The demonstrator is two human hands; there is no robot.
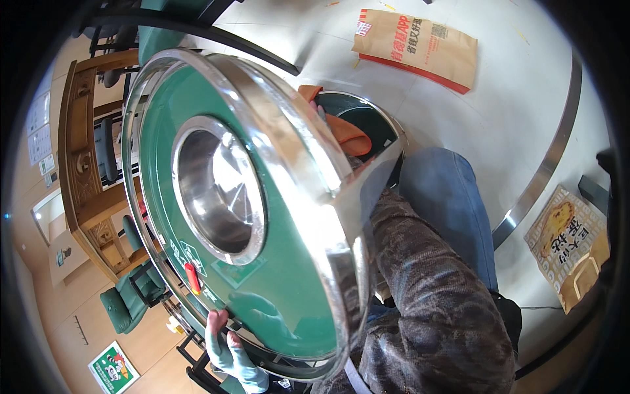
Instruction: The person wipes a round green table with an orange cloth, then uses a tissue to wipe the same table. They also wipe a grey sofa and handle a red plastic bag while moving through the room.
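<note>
A large round green top [300, 290] with a polished steel rim and a round steel well [219, 189] at its centre stands steeply tilted before me. My left hand [231, 344], pale blue with pink fingertips showing, grips its lower edge. White printing and a small red and yellow object [193, 279] show on the green face. Behind the raised rim, my right hand [319, 109] holds an orange cloth [350, 135] at a dark green round container [376, 118] with a shiny rim. The rim hides most of that hand.
A brown paper bag [418, 47] bearing writing lies on the pale floor at the top; another paper bag [566, 246] is at the right. Dark chair legs [246, 37] stand close by. At the left are wooden carved furniture [88, 172] and a green chair [130, 300].
</note>
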